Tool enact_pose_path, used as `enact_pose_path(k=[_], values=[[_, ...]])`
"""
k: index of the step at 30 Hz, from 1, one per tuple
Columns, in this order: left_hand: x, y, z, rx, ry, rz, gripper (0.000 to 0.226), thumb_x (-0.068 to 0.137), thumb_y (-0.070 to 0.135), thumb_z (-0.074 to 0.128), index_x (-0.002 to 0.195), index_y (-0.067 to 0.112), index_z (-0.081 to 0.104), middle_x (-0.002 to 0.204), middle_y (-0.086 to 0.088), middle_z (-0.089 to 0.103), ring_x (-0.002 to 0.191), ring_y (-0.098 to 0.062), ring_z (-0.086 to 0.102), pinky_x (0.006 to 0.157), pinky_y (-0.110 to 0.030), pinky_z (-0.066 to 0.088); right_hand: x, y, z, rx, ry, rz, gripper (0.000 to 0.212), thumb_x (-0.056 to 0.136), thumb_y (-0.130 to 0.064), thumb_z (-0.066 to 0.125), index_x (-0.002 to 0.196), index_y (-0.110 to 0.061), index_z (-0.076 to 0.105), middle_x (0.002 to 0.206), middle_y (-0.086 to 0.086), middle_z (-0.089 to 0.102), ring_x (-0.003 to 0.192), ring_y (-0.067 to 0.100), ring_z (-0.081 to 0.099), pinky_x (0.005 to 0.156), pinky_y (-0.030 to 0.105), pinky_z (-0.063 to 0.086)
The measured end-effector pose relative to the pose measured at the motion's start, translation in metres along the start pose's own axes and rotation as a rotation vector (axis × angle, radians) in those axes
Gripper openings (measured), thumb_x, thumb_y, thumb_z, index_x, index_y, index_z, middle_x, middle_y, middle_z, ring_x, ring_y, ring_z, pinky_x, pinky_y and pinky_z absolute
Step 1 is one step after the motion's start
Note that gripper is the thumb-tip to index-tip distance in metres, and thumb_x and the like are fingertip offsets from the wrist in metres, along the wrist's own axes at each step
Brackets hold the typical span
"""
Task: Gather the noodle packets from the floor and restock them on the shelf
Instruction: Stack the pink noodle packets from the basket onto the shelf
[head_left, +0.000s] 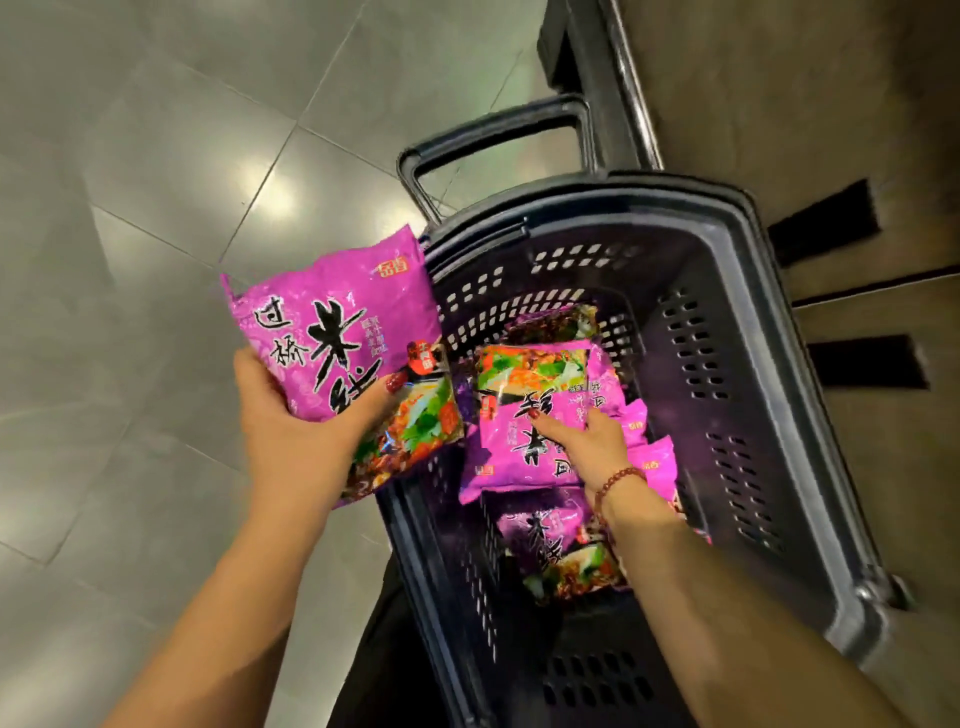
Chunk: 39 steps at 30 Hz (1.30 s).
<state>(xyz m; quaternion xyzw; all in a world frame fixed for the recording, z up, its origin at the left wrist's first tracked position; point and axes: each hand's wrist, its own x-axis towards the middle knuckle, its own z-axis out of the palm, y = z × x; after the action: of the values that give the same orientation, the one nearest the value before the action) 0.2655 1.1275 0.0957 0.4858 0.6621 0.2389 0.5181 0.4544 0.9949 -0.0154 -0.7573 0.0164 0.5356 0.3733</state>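
Noodle packets (550, 545) in purple wrappers lie piled in the dark perforated shopping basket (597, 213) at centre right of the frame, some overlapping and one against the far wall. The right hand (597, 447), with a beaded bracelet (618, 478) on its wrist, reaches inside, fingers laid on the top packet (519, 452); whether it grips cannot be told. The left hand (296, 431) clasps another packet (332, 322), thumb across its front, at centre left, overlapping the basket's left rim. The basket's pull handle (493, 130) stands at upper centre over the grey tiled floor (156, 182).
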Motion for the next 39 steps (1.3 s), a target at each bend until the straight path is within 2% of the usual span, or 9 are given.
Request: enact_pose_path(k=[2,5,15,22,25,27,30,34,39], values=[[-0.017,0.011,-0.001,-0.018,0.001,-0.02,0.071,0.06,0.011,0.092,0.108,0.035,0.047,0.108,0.01,0.068,0.097,-0.008,0.069,0.09,-0.041,0.056,-0.037,-0.019,-0.016,0.122,-0.038,-0.012,0.036,0.072,-0.026,0.083,0.096,-0.026,0.056,0.103,-0.008,0.065,0.089,0.001,0.06,0.092,0.023,0.045],[-0.046,0.035,-0.011,-0.061,-0.07,-0.108,0.064,0.071,-0.004,0.08,0.118,0.024,0.048,0.115,-0.005,0.067,0.104,-0.025,0.067,0.093,-0.053,0.053,-0.097,-0.046,-0.037,0.259,-0.072,-0.032,0.102,0.043,-0.046,0.095,0.13,-0.015,0.053,0.126,0.005,0.064,0.118,0.023,0.059,0.106,0.05,0.041],[-0.132,0.199,-0.079,-0.148,-0.329,-0.112,0.054,0.075,0.007,0.076,0.118,0.024,0.047,0.109,-0.01,0.067,0.09,-0.031,0.068,0.074,-0.038,0.055,-0.316,-0.152,-0.111,0.481,0.056,-0.295,0.079,0.06,-0.005,0.085,0.129,-0.02,0.05,0.112,0.006,0.071,0.103,0.025,0.068,0.093,0.051,0.052],[-0.193,0.278,-0.072,-0.181,-0.545,-0.058,0.048,0.075,0.003,0.076,0.104,0.034,0.053,0.105,-0.017,0.069,0.087,-0.038,0.068,0.082,-0.054,0.054,-0.417,-0.19,-0.146,0.914,0.273,-0.517,0.104,0.037,-0.048,0.095,0.128,-0.018,0.055,0.119,0.012,0.067,0.109,0.033,0.064,0.092,0.053,0.051],[-0.223,0.296,-0.052,-0.174,-0.652,-0.026,0.068,0.051,0.019,0.093,0.109,0.028,0.06,0.107,-0.017,0.071,0.095,-0.039,0.067,0.09,-0.06,0.05,-0.438,-0.197,-0.167,1.131,0.373,-0.543,0.109,0.033,-0.056,0.093,0.129,-0.02,0.056,0.122,0.006,0.067,0.113,0.026,0.063,0.1,0.052,0.047],[-0.237,0.304,-0.03,-0.168,-0.71,-0.003,0.097,0.031,0.032,0.099,0.118,0.018,0.06,0.107,-0.015,0.072,0.097,-0.038,0.068,0.09,-0.057,0.052,-0.449,-0.198,-0.182,1.257,0.385,-0.527,0.105,0.04,-0.048,0.094,0.133,-0.017,0.055,0.124,0.01,0.065,0.115,0.029,0.061,0.101,0.057,0.044],[-0.256,0.318,0.001,-0.18,-0.757,0.035,0.1,0.032,0.035,0.097,0.123,0.02,0.059,0.111,-0.009,0.072,0.1,-0.033,0.069,0.092,-0.052,0.052,-0.459,-0.198,-0.21,1.386,0.392,-0.519,0.099,0.041,-0.041,0.094,0.129,-0.014,0.056,0.12,0.014,0.066,0.106,0.031,0.065,0.091,0.056,0.051],[-0.277,0.334,0.035,-0.21,-0.783,0.076,0.085,0.031,0.041,0.094,0.109,0.026,0.062,0.106,-0.01,0.073,0.097,-0.033,0.069,0.092,-0.056,0.052,-0.466,-0.202,-0.254,1.573,0.365,-0.552,0.018,0.079,-0.02,0.07,0.095,-0.018,0.062,0.07,0.001,0.069,0.056,0.013,0.063,0.056,0.028,0.055],[-0.3,0.359,0.064,-0.226,-0.82,0.113,0.091,0.028,0.039,0.087,0.113,0.024,0.056,0.104,-0.009,0.071,0.082,-0.024,0.071,0.073,-0.039,0.056,-0.457,-0.226,-0.284,1.871,0.239,-0.563,0.016,0.079,-0.015,0.068,0.093,-0.011,0.062,0.086,0.009,0.065,0.078,0.022,0.06,0.081,0.037,0.052]])
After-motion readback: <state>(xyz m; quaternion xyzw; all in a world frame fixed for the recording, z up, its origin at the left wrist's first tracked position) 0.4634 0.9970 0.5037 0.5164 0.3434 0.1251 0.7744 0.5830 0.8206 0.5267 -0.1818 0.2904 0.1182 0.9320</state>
